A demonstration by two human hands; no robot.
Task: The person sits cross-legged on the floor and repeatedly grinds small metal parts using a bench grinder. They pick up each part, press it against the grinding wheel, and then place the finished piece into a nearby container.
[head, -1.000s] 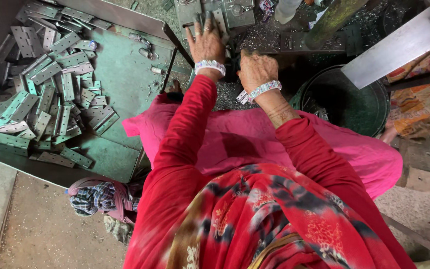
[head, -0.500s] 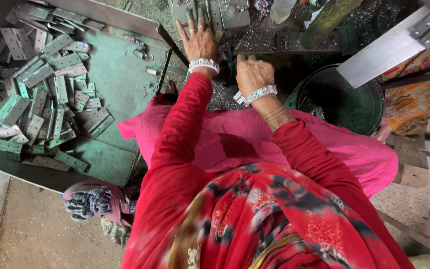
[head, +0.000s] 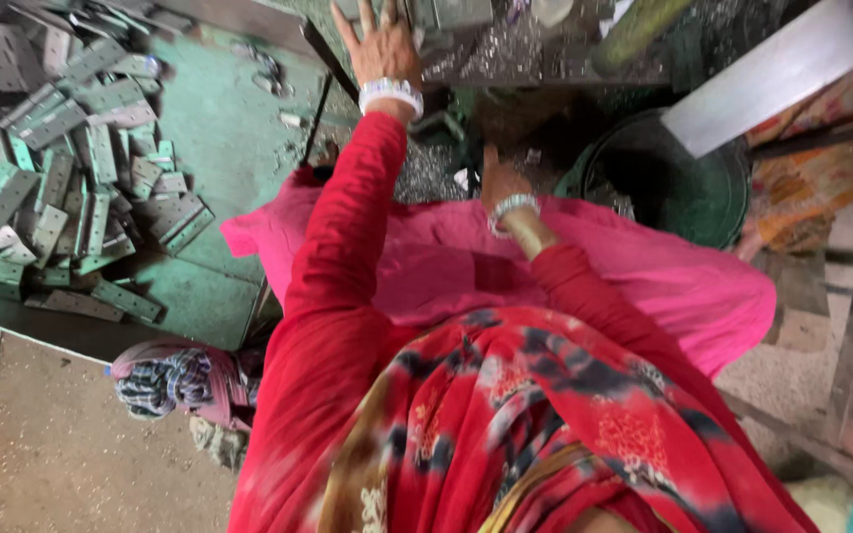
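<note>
Metal plates on worktop (head: 461, 15): grey pieces at the top edge of the view, just past the left fingertips, partly cut off; their number cannot be told.
Worktop (head: 545, 59): dark surface strewn with small shiny metal bits, running across the top of the view.
Green tray (head: 219, 138): large flat tray at the left, bearing a heap of hinge-like plates.
Hinge plates (head: 61, 168): grey-green, perforated, piled and overlapping; too many and too tangled to count.
Green bucket (head: 688, 188): one round, dark bucket at the right, near the right hand.
Pink cloth (head: 466, 266): spread over the lap, below both hands.
Left hand (head: 382, 44): fingers spread wide and flat, palm down on the worktop, reaching toward the metal plates; grasping nothing; one white bangle at the wrist.
Right hand (head: 501, 178): lower, at the worktop's near edge, fingers curled downward; whether it grips anything cannot be told; one white bangle.
Cloth bundle (head: 165, 380): one, chequered, on the floor at the left.
</note>
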